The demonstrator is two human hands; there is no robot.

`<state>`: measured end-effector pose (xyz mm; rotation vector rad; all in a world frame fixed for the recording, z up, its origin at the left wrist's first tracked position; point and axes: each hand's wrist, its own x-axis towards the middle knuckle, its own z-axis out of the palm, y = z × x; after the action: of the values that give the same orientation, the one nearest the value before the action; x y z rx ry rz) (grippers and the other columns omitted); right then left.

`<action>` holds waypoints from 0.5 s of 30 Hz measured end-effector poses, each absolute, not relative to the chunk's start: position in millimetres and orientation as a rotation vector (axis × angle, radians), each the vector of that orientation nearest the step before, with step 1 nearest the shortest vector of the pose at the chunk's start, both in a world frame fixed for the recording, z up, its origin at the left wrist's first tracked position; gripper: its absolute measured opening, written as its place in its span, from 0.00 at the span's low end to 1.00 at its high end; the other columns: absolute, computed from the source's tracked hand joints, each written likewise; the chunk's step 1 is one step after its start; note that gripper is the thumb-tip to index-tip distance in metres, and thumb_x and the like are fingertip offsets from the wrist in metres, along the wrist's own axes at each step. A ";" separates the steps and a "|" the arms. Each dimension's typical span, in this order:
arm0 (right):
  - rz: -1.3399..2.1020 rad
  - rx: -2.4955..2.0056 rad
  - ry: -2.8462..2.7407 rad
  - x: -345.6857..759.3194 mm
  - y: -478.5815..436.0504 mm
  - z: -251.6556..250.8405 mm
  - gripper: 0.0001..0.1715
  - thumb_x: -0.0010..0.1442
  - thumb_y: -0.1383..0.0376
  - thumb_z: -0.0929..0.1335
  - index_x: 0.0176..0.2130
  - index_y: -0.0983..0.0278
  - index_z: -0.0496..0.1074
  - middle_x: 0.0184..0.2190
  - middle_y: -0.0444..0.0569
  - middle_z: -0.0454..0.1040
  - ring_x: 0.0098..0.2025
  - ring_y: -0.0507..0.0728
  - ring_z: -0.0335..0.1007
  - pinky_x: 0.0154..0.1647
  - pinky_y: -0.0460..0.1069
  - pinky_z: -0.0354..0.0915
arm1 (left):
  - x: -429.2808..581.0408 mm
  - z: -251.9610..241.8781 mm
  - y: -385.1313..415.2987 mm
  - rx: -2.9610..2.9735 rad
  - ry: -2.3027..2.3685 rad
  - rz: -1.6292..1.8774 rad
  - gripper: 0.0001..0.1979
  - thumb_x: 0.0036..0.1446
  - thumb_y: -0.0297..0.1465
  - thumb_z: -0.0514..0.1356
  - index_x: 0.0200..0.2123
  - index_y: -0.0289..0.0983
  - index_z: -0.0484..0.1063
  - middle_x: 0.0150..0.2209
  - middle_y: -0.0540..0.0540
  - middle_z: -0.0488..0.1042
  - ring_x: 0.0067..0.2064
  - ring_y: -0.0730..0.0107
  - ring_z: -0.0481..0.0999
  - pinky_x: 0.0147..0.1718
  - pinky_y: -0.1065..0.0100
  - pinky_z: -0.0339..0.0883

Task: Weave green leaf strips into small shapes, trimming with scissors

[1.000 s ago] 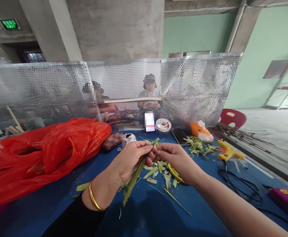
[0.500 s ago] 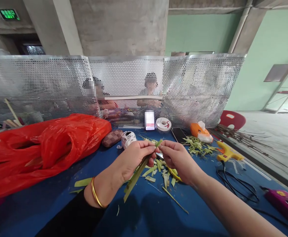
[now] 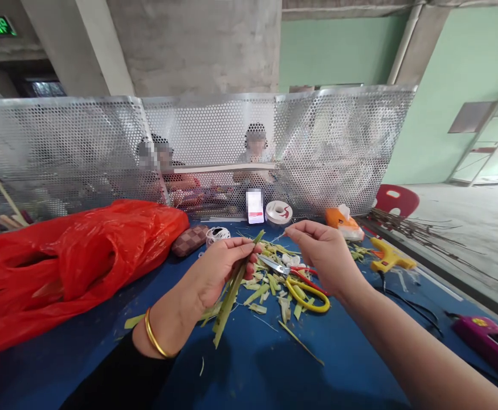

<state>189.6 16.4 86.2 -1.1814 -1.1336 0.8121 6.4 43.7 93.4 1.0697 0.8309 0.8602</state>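
Note:
My left hand [image 3: 218, 270] is closed around a bundle of long green leaf strips [image 3: 231, 298] that slant from upper right to lower left above the blue table [image 3: 253, 364]. A gold bangle sits on that wrist. My right hand [image 3: 321, 250] is raised to the right of the strips, its thumb and forefinger pinched on a very thin fibre that I can barely make out. Below the hands lie scissors with yellow and red handles [image 3: 304, 287] among green leaf scraps [image 3: 270, 285].
A red plastic bag [image 3: 69, 256] fills the table's left. At the back stand a phone [image 3: 255, 206], a tape roll [image 3: 278, 213], white string [image 3: 217, 234] and a checked pouch [image 3: 190, 240]. A yellow glue gun [image 3: 388, 259], black cable and pink tool [image 3: 484, 336] lie right. Two people sit behind a perforated screen [image 3: 338, 148].
My right hand has pulled up and to the right, away from the strip tips it was pinching. This uncovers the scissors on the table. My left hand keeps its hold on the strips.

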 end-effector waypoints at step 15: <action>0.671 -1.174 -1.401 179.4 13.9 78.0 0.09 0.55 0.60 0.69 0.27 0.62 0.74 0.22 0.44 0.70 0.25 0.52 0.61 0.26 0.48 0.56 | 17.2 90.7 31.8 1.109 0.783 0.820 0.05 0.59 0.25 0.57 0.35 0.31 0.74 0.37 0.40 0.78 0.29 0.71 0.78 0.26 0.75 0.69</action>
<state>179.4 13.9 78.0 -1.1743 -1.4008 0.6708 17.2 31.8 90.7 1.1095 0.7834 0.8202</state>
